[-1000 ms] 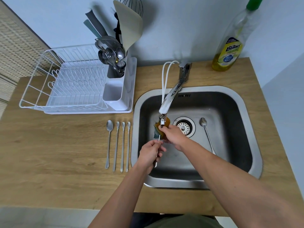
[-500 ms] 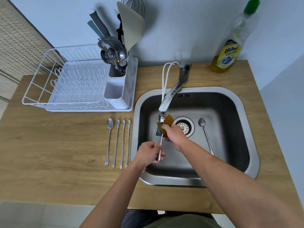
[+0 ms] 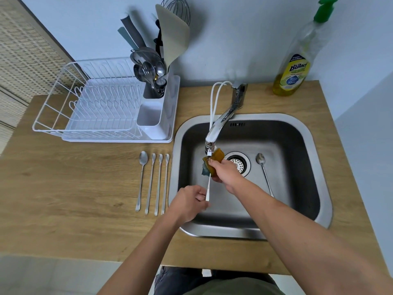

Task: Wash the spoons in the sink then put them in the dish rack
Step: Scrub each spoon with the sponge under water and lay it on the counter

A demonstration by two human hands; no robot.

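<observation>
Spoon point(image 3: 208, 186) handle tip pinched by left hand point(image 3: 189, 202) fingers; sponge point(image 3: 213, 161) gripped by right hand point(image 3: 223, 170). Thin wet handle likely slipped into sink point(image 3: 297, 133) at frame centre if scrubbed hard.

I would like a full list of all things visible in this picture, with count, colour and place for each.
spoons on counter: 4, silver, in a row left of the sink
spoon in sink: 1, silver, right of the drain
held spoon: 1, silver, over the basin
sponge: 1, yellow and dark, under the faucet
sink: 1, steel, in the counter
faucet: 1, chrome, behind the basin
dish rack: 1, white, far left, utensils in its caddy
soap bottle: 1, yellow, green cap, far right
counter: 1, wooden
left hand: holds the spoon handle
right hand: grips the sponge
</observation>
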